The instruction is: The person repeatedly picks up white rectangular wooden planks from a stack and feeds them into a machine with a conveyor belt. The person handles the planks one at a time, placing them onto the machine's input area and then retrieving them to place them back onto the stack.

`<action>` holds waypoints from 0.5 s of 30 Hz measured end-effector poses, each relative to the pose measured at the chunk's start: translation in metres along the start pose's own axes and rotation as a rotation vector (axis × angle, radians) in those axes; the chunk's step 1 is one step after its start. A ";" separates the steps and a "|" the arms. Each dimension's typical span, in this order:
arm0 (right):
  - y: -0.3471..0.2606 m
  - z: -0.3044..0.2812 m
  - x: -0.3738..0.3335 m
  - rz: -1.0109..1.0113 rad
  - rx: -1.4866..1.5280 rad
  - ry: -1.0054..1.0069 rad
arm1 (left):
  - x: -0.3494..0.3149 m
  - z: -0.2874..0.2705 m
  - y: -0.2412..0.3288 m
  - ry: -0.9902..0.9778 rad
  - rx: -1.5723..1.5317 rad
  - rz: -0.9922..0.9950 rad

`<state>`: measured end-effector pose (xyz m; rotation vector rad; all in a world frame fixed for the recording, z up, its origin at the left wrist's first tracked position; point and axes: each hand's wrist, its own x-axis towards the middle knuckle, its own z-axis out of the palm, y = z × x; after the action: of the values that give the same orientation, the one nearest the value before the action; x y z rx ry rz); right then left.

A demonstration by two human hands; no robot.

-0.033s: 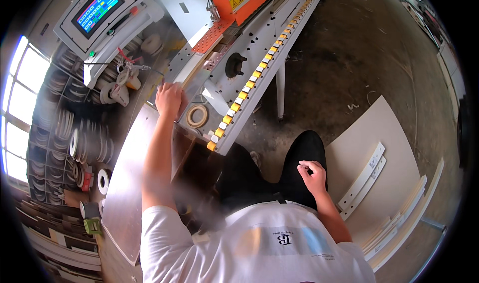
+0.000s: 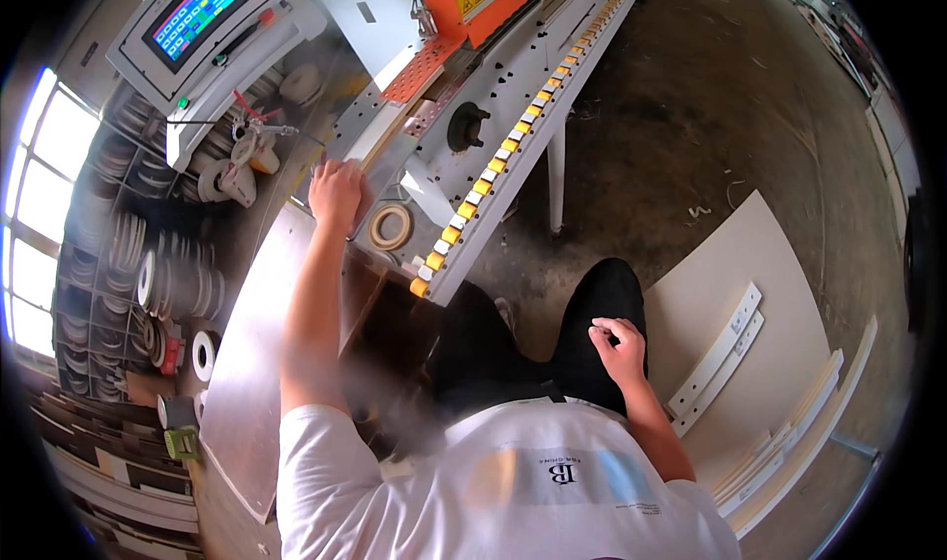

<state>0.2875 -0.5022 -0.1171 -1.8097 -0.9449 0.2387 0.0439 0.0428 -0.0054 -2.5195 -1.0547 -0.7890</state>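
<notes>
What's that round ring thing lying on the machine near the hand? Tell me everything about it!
It is a roll of tape, a flat ring, tan or cream in colour, with a wide round hole in the middle. It looks like paper or thin plastic strip wound in many layers. It lies flat on the pale grey machine bed, close to the end with the yellow-and-white row of blocks. The left hand rests just beside it, up and to the left; it does not seem to touch the roll.

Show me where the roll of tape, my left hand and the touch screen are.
roll of tape [image 2: 391,226], head view, on its ring face.
left hand [image 2: 336,191], head view, on its back.
touch screen [image 2: 193,20], head view, middle of the lit display.
</notes>
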 end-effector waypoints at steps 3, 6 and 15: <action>0.001 0.001 0.002 0.000 -0.007 0.002 | 0.001 0.000 0.007 0.008 0.029 -0.020; -0.001 0.001 0.004 0.000 -0.020 -0.001 | 0.000 -0.005 0.008 0.009 0.051 -0.005; 0.001 0.007 0.011 0.001 -0.061 -0.023 | 0.015 0.004 0.017 -0.023 0.048 -0.053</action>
<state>0.2912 -0.4896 -0.1183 -1.8666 -0.9768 0.2345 0.0662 0.0416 -0.0004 -2.4761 -1.1380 -0.7409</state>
